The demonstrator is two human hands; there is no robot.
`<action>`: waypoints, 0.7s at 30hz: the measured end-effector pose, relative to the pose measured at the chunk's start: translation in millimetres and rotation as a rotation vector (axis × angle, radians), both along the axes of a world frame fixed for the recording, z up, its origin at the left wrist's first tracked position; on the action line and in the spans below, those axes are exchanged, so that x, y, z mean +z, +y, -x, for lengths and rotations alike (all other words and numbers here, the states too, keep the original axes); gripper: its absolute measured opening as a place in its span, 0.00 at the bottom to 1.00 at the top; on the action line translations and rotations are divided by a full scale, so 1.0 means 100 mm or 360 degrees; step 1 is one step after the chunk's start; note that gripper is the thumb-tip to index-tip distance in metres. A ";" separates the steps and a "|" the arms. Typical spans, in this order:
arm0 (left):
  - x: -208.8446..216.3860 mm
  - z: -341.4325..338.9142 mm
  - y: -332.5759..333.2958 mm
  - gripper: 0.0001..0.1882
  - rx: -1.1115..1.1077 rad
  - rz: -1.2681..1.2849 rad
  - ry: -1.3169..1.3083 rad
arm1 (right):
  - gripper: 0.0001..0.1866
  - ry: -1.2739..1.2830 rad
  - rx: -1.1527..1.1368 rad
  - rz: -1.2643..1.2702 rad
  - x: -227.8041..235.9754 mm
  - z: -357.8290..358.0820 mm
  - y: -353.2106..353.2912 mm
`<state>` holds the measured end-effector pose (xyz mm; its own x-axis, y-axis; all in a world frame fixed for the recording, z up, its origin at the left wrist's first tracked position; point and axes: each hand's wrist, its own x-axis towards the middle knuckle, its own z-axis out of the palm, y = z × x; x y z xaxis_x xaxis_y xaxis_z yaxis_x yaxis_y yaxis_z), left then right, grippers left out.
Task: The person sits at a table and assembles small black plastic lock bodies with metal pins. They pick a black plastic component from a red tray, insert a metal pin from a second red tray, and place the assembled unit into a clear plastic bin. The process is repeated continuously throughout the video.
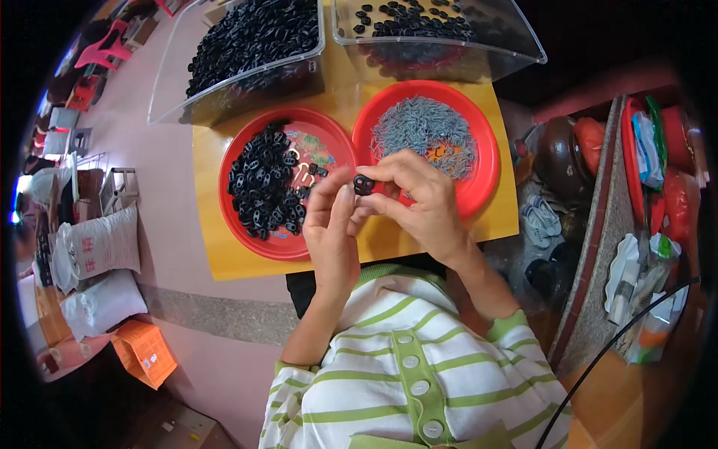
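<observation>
The yellow table (224, 263) spreads out in front of you, and at its far side stand two clear bins: the left bin (299, 78) is heaped with black parts, while the right bin (419, 60) holds a looser scatter of similar ones. Nearer you sit two round red trays, side by side. The left tray (340, 142) carries a pile of black oval parts (254, 179), mostly over its left half, with a printed pattern showing at the right; the right tray (490, 150) is spread with slim grey pins (419, 123). Your hands meet above the gap between these trays, at their near side. Your right hand (422, 198) pinches a small black piece (363, 184) between thumb and forefinger, clear of both piles. Your left hand (333, 217) has its thumb and fingers drawn together at that piece's left side; you cannot tell whether they grip it.
</observation>
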<state>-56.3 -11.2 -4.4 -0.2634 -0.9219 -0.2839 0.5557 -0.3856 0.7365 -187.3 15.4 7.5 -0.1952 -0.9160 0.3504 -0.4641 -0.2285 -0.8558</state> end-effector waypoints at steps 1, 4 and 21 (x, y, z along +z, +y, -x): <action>0.03 0.01 -0.01 0.13 -0.0044 0.0135 -0.0063 | 0.14 -0.0122 0.0040 -0.0068 0.05 0.04 0.00; 0.03 -0.05 -0.03 0.17 -0.0186 0.0501 -0.0400 | 0.12 -0.0339 0.0136 -0.0191 0.07 0.12 0.00; -0.12 -0.31 0.00 0.09 -0.0192 0.1215 -0.0328 | 0.14 -0.0399 0.0391 -0.0321 0.17 -0.11 0.20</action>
<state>-25.3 -11.2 -16.0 -0.3847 -0.8499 0.3602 0.3664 0.2175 0.9047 -176.5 35.4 24.3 -0.0182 -0.9916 0.1283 -0.1879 -0.1226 -0.9745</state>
